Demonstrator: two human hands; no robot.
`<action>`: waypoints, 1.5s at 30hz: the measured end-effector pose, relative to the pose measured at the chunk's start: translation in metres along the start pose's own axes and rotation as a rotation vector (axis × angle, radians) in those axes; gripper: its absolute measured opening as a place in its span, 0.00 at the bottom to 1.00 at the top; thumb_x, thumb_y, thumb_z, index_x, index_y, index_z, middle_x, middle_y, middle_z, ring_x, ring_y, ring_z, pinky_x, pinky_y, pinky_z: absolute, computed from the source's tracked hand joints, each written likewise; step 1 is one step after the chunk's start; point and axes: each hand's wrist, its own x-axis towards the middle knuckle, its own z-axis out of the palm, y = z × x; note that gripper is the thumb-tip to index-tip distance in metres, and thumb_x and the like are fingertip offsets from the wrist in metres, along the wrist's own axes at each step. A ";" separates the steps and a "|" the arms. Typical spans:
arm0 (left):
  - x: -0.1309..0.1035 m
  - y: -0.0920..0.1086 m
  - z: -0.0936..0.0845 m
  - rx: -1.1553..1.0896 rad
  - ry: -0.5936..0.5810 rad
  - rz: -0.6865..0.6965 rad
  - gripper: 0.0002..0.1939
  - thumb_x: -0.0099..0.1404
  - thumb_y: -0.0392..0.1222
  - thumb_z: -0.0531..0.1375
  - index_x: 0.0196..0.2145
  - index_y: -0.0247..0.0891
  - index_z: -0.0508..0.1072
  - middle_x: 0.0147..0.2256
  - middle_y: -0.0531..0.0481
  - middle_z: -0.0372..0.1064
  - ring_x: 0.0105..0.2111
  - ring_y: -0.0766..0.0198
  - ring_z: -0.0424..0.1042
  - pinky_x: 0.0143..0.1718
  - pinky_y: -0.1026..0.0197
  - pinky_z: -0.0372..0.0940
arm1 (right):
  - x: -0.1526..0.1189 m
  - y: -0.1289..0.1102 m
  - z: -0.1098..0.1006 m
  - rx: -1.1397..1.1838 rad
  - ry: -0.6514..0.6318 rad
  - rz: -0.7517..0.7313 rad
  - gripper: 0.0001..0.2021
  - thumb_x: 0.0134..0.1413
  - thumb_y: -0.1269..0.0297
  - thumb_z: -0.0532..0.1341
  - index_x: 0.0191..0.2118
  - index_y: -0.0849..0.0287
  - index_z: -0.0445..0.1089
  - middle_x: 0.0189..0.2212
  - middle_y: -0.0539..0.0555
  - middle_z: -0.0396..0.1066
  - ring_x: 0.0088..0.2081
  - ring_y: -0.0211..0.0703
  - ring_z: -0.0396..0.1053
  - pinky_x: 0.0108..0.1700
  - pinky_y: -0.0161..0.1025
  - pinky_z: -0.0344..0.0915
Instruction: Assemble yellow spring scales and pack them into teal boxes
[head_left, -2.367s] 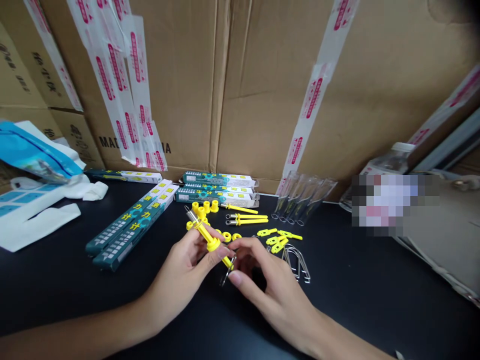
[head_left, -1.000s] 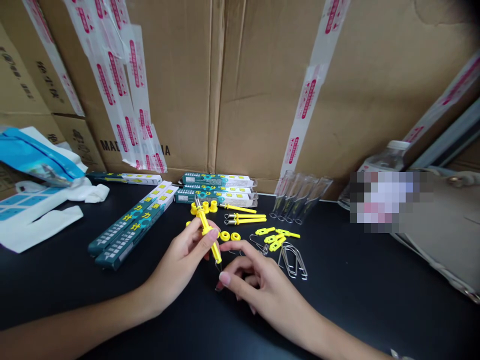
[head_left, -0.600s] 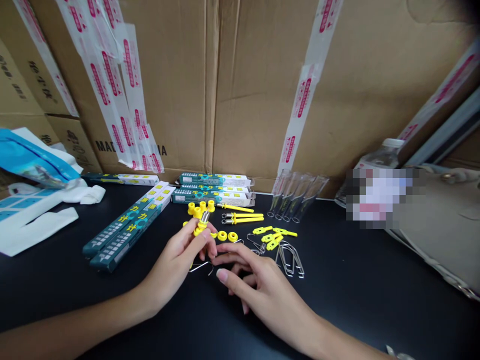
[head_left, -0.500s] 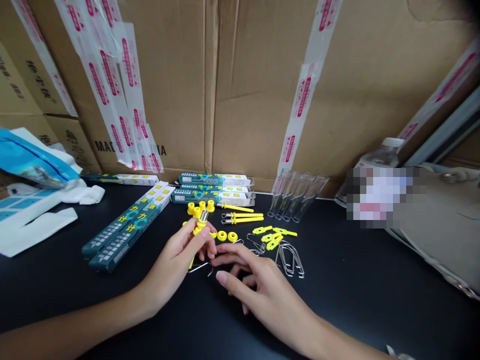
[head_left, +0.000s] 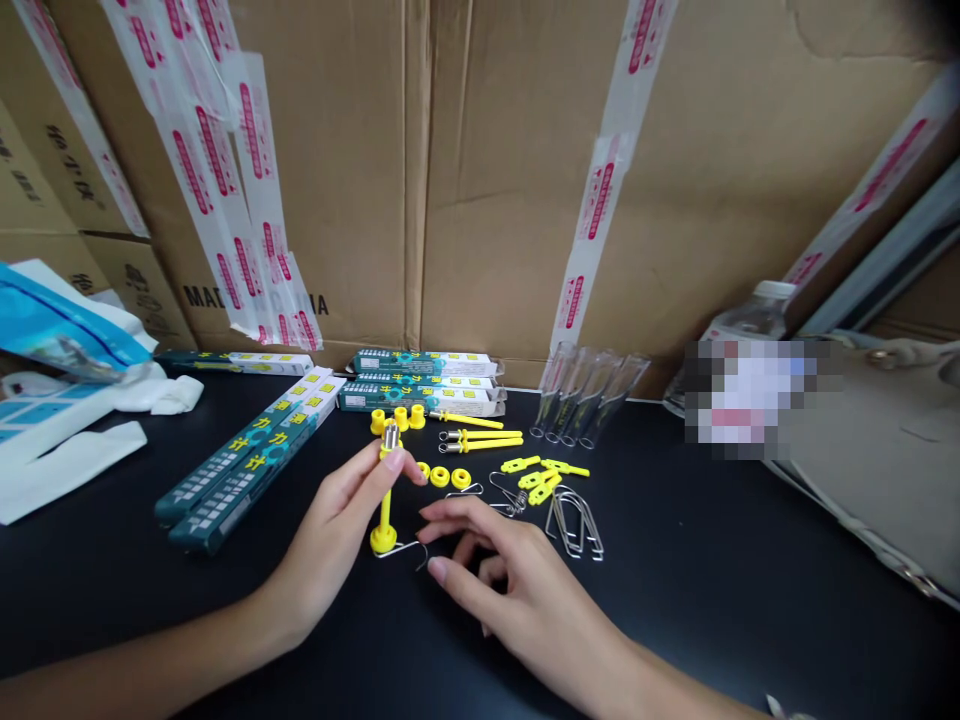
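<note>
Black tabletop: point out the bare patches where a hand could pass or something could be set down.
The black tabletop is bare right of the wire clips, toward the cardboard sheet, and between the teal boxes and the left hand. It is crowded behind both hands, around the yellow rings and clear tubes.

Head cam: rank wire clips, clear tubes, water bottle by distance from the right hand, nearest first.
From the right hand:
1. Wire clips, on the dark table just beyond the hand, slightly to its right.
2. Clear tubes, farther back, leaning by the cardboard boxes.
3. Water bottle, far right at the back, partly blurred.
</note>
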 end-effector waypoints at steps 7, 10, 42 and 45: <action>-0.007 0.003 0.003 -0.234 -0.114 -0.157 0.20 0.69 0.60 0.51 0.37 0.38 0.66 0.17 0.57 0.66 0.13 0.69 0.63 0.16 0.68 0.58 | 0.001 0.000 0.000 -0.001 -0.029 -0.012 0.13 0.62 0.63 0.59 0.51 0.55 0.67 0.40 0.51 0.78 0.30 0.35 0.69 0.28 0.31 0.66; -0.009 0.006 0.003 -0.261 -0.187 -0.221 0.23 0.66 0.63 0.54 0.41 0.38 0.65 0.14 0.58 0.66 0.08 0.71 0.57 0.09 0.72 0.50 | 0.000 -0.006 -0.002 -0.037 -0.108 -0.026 0.11 0.63 0.65 0.57 0.49 0.56 0.69 0.34 0.49 0.80 0.26 0.34 0.69 0.28 0.30 0.64; -0.003 0.007 0.006 -0.335 -0.424 -0.490 0.19 0.60 0.57 0.63 0.33 0.40 0.62 0.18 0.59 0.65 0.10 0.74 0.58 0.07 0.76 0.47 | 0.019 0.003 -0.080 -0.764 0.207 -0.269 0.11 0.66 0.61 0.55 0.39 0.57 0.74 0.35 0.56 0.76 0.35 0.45 0.73 0.39 0.41 0.68; -0.002 0.004 0.007 -0.309 -0.414 -0.460 0.21 0.58 0.57 0.65 0.31 0.40 0.61 0.20 0.59 0.65 0.11 0.78 0.49 0.08 0.77 0.41 | 0.022 0.012 -0.113 -0.906 0.146 -0.261 0.11 0.65 0.68 0.54 0.41 0.57 0.75 0.38 0.56 0.76 0.39 0.47 0.75 0.43 0.42 0.69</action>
